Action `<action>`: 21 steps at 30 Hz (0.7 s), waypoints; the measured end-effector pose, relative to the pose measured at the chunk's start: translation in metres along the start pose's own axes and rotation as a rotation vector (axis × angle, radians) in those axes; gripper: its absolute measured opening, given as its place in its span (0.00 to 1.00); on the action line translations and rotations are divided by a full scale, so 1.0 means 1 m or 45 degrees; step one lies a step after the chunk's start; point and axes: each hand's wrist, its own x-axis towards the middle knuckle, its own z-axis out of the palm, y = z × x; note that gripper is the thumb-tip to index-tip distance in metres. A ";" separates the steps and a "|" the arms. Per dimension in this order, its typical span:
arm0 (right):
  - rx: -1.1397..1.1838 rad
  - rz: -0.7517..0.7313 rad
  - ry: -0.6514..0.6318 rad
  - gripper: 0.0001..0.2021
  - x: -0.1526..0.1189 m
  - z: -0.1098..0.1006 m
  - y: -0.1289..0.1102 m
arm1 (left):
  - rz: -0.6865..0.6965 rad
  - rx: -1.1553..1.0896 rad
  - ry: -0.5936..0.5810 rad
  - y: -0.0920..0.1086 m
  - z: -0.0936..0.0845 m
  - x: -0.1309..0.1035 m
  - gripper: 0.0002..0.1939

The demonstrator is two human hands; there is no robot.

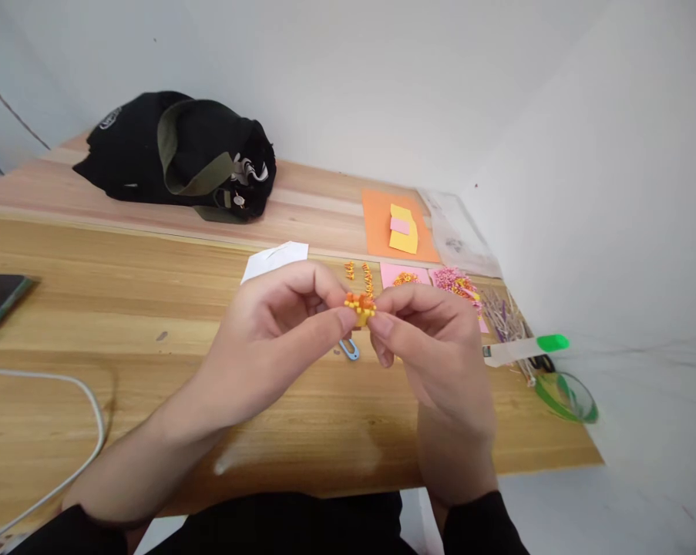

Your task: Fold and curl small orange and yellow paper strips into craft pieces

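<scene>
Between both hands, above the desk, is a small orange and yellow piece with bead-like knobs (361, 306). My left hand (284, 327) pinches its left side between thumb and fingers. On the right side, my right hand (432, 331) grips it in the same way. A light blue pin-shaped clip (351, 351) lies on the desk just below the piece. Behind the fingertips, small orange and yellow bits (367, 277) lie in short rows. A pile of orange bits (406, 278) rests on a pink sheet, and a pink and orange pile (456, 284) sits to its right.
A black bag (133, 150) stands at the back left. Orange paper (376, 231) with yellow and pink slips lies at the back right. Thin strands (501, 312), a green-capped white tool (515, 351) and a green tape roll (547, 397) are at right. A white cable (96, 408) curves at left.
</scene>
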 end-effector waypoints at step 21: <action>0.366 0.259 -0.148 0.07 0.016 0.002 0.008 | -0.241 -0.362 -0.145 -0.014 -0.004 0.012 0.03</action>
